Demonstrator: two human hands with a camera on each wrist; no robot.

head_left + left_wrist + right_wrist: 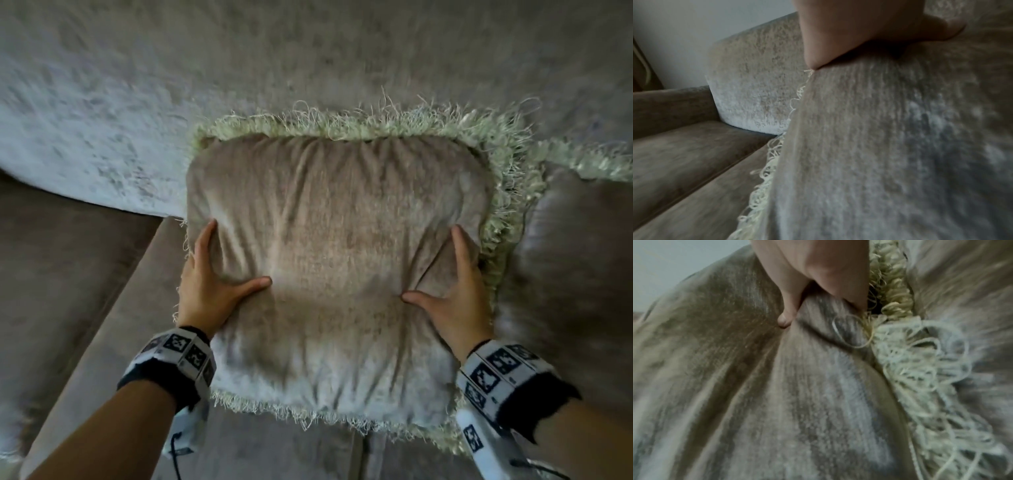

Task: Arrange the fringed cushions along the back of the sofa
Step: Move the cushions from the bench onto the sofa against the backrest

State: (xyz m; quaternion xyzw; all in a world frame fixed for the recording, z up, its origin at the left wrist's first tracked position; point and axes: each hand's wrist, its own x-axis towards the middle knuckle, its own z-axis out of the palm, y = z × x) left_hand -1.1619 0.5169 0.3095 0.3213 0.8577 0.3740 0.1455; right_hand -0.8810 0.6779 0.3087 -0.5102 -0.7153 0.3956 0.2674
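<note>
A beige velvet fringed cushion [335,246] with pale cream fringe stands on the sofa seat, its top edge leaning on the sofa back [239,68]. My left hand [229,263] grips its left edge, thumb pressed into the front and the other fingers hidden behind. My right hand [435,267] grips the right edge, bunching the fabric between thumb and fingers. In the left wrist view the left hand [869,29] sits on the cushion [879,146]. The right wrist view shows the right hand [818,272] pinching a fold of the cushion [777,402] beside its fringe [910,361]. A second fringed cushion [575,260] stands just to the right, touching it.
The brown sofa seat [85,308] stretches to the left, with a seam between two seat cushions. A pale back cushion [752,81] and the armrest [663,105] close off the sofa's left end. A plain wall [684,32] rises behind.
</note>
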